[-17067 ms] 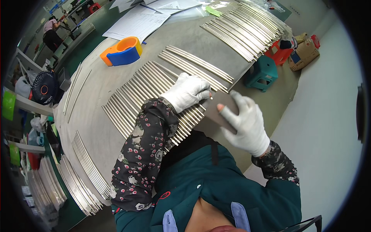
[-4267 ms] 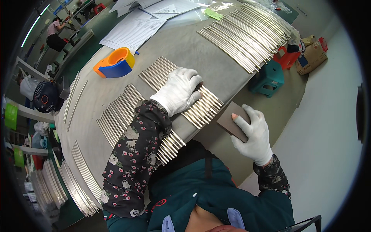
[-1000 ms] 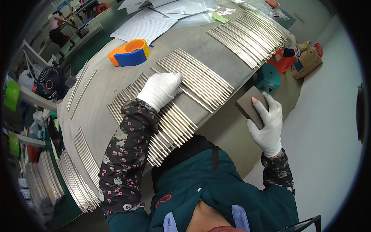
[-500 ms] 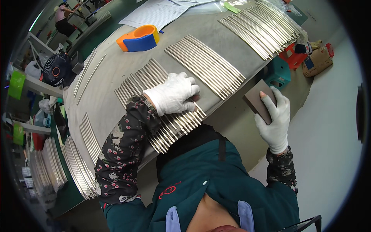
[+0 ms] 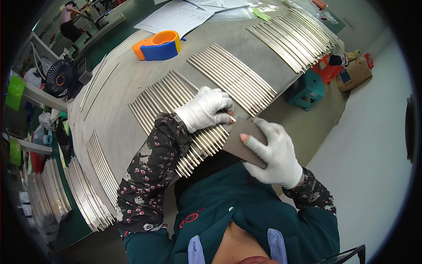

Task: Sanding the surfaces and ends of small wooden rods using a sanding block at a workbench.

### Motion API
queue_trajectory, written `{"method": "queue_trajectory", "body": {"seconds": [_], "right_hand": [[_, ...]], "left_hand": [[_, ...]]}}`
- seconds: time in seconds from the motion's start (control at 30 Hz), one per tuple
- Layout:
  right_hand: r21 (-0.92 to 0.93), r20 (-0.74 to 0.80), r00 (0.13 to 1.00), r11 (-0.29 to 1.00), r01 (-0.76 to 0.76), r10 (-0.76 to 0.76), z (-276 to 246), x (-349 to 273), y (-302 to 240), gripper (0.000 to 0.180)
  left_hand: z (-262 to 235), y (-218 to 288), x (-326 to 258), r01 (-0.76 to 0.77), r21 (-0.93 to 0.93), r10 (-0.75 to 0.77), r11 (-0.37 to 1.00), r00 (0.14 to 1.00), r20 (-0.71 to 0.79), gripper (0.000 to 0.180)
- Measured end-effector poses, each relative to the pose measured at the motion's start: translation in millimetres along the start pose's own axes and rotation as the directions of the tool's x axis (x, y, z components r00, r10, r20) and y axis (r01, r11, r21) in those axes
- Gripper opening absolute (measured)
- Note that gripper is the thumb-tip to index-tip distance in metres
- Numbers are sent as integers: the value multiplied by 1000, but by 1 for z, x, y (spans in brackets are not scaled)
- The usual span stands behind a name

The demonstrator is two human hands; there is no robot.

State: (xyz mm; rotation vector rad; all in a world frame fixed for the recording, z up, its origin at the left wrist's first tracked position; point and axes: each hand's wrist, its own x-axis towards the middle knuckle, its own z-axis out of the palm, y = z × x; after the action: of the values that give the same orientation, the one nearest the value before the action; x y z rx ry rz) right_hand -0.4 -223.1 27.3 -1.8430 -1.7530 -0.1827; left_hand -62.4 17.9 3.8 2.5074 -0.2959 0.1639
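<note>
My left hand (image 5: 204, 109), in a white glove with bare fingertips, pinches the near end of a thin metal rod (image 5: 183, 79). This rod slants across a row of similar silver rods (image 5: 151, 103) on the grey table, and its middle is hidden under the hand. In my gloved right hand (image 5: 278, 154) is a flat brown-grey rectangular block (image 5: 241, 141), like a sanding sponge. The thumb lies on its broad face. The block is beside the rod's near end, past the table's front edge; whether they touch I cannot tell.
More metal rods (image 5: 233, 79) lie to the right, with another batch (image 5: 294, 39) beyond. An orange and blue tape dispenser (image 5: 159, 46) and printed sheets (image 5: 176, 17) sit at the back. A fan (image 5: 61, 78) stands left; a teal stool (image 5: 307, 90) is below the table at right.
My right hand has swung left with the block, from out over the floor to the left hand. My left hand has shifted slightly right, and one rod now slants out of the row.
</note>
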Motion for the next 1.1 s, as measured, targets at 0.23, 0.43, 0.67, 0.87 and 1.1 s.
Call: {"method": "queue_trajectory", "body": {"seconds": [0.23, 0.43, 0.67, 0.87, 1.1], "right_hand": [[-259, -149, 988, 963, -76, 37, -10, 10, 12, 56], [-418, -190, 963, 872, -254, 190, -12, 7, 28, 55], [-471, -170, 968, 848, -243, 183, -10, 8, 27, 54], [-215, -4, 1000, 976, -15, 14, 0, 8, 3, 55], [-440, -284, 952, 866, -239, 118, -12, 11, 22, 52]], "left_hand": [[1, -4, -2, 27, -40, -27, 999, 1000, -6, 20], [1, -3, -2, -5, -3, 5, 1000, 999, -47, 19], [-1, -2, -1, 35, -16, -35, 999, 999, 11, 18], [2, -5, 2, 15, 31, -17, 999, 999, 49, 17], [0, -3, 3, 22, 63, -26, 998, 997, 69, 20]]}}
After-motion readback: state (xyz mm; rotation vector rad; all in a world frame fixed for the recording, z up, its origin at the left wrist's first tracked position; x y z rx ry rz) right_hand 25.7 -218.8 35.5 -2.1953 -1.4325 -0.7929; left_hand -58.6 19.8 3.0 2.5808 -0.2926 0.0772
